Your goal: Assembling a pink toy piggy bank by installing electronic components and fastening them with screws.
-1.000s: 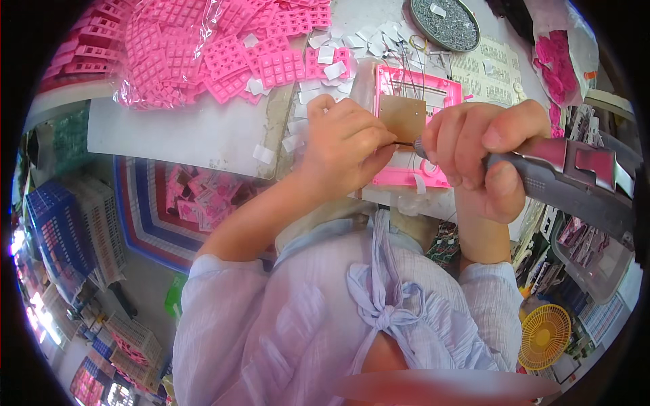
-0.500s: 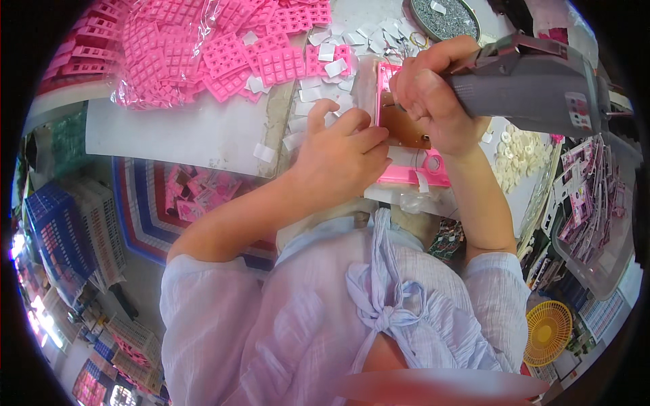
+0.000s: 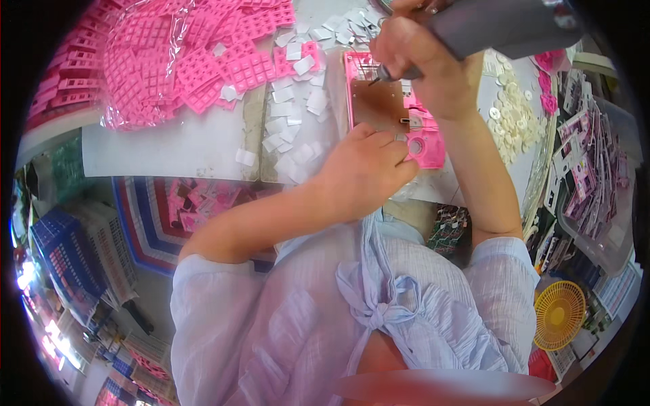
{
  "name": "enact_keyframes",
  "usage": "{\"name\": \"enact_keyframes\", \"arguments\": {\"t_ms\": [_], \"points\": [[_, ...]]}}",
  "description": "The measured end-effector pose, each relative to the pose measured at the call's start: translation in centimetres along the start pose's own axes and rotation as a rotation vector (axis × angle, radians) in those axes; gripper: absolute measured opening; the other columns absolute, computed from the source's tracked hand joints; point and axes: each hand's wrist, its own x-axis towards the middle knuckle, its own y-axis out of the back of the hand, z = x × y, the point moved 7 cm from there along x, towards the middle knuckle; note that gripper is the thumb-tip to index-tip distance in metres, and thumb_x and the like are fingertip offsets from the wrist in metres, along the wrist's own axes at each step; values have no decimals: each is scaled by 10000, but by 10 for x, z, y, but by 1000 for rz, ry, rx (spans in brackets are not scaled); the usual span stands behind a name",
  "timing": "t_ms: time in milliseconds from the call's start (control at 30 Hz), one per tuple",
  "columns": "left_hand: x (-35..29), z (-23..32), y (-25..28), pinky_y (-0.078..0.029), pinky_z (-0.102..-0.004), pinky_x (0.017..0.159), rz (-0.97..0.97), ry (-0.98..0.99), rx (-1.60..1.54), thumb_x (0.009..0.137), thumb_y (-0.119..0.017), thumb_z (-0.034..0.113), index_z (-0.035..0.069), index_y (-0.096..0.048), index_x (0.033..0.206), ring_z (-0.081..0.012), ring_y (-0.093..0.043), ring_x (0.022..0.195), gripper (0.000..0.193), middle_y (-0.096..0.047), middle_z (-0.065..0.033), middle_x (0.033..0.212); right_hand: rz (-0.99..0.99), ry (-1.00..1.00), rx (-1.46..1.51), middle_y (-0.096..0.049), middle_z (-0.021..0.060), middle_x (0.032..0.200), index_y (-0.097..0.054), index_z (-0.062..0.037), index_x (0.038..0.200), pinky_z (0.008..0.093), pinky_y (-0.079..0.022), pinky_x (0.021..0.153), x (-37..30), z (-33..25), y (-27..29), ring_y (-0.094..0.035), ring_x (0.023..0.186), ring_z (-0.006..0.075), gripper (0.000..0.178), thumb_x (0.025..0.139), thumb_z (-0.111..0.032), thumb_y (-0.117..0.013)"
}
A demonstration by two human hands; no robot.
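My right hand (image 3: pixel 437 84) is wrapped around a grey electric screwdriver (image 3: pixel 504 27). Its thin tip points down at the upper part of a brown circuit board (image 3: pixel 379 108). This board lies in a pink plastic case (image 3: pixel 428 150) with a round opening near its lower end. At the board's lower edge, my left hand (image 3: pixel 369 169) rests with the fingers curled in. Its fingertips are partly hidden, so what they pinch, if anything, does not show.
Pink keypad pieces (image 3: pixel 156 61) are heaped at the far left, some in clear plastic. Small white squares (image 3: pixel 281 108) lie left of the case, white discs (image 3: pixel 511 115) right of it. A striped basket (image 3: pixel 145 223) stands lower left, a clear tub (image 3: pixel 599 230) of parts at right.
My left hand has moved from the case's left side onto the board's lower edge, its fingers curling in. The screwdriver has tilted, bringing its tip into view over the board. The whole view has shifted.
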Motion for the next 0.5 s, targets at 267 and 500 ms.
{"name": "enact_keyframes", "arguments": {"t_ms": [267,500], "points": [[-17,-74,12,-485,-200,608,120,771,-721,939,-685,59,-19,-669,987,-23,-613,702,93,-708,-29,811,-155,38,-686,-661,97,1196,-602,-68,1308,330,-492,958,-58,-19,43,-606,1110,177,448,874,-59,-713],[-21,-78,12,-492,-197,637,67,837,-842,965,-657,67,-57,-656,989,-59,-633,721,126,-709,-56,831,-131,-164,-601,-650,88,896,-640,-86,1206,327,-548,791,-85,15,16,-621,927,209,338,872,-68,-694]]}}
